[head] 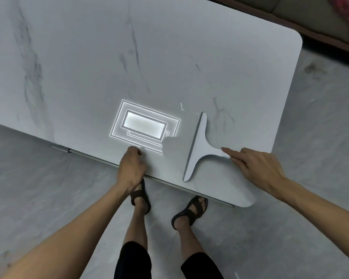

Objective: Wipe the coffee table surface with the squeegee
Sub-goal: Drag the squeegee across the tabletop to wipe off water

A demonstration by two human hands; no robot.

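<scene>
Right hand (pixel 258 168), fingers straight, touches the squeegee (pixel 198 147) handle. Left hand (pixel 131 168) rests curled, empty, on the table (pixel 169 57) edge.

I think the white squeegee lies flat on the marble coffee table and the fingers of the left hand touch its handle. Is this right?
Not quite. It is the right hand whose fingers touch the handle of the white squeegee, which lies flat on the marble coffee table. The left hand rests with curled fingers by the table's near edge. The head view shows this.
</scene>
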